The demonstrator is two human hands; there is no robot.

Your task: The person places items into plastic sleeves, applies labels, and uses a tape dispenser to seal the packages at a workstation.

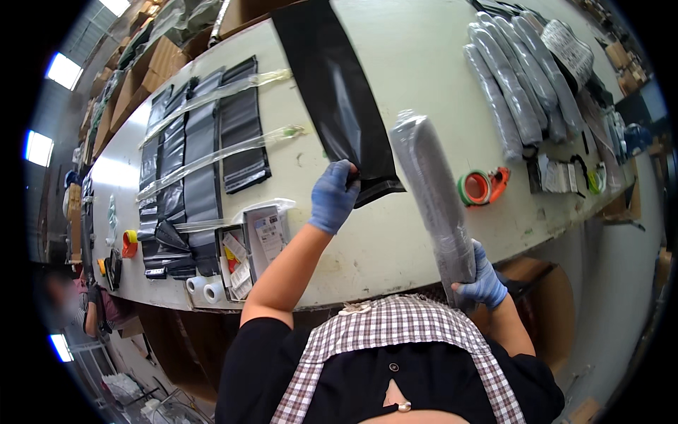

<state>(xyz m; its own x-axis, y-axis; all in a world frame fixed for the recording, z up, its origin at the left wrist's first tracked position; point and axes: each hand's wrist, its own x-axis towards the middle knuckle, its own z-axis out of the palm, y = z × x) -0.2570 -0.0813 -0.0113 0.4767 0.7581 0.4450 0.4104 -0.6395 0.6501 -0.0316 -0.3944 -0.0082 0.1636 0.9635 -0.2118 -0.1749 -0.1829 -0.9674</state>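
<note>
My left hand [335, 197], in a blue glove, pinches the near end of a long black plastic mailing bag [332, 85]. That bag lies flat on the table and runs away toward the far edge. In my right hand [482, 277], also gloved in blue, is the lower end of a long grey roll in clear plastic wrap [432, 191]. The roll is tilted, its far end over the table just right of the bag. What exactly is inside the wrap cannot be made out.
Stacked black bags [201, 169] lie under clear straps at the left. Several wrapped grey rolls [505, 78] are piled at the far right. A tape dispenser [484, 186] sits nearer, right of the held roll. A box of labels [267, 237] stands by my left forearm. Another person [85, 304] is at far left.
</note>
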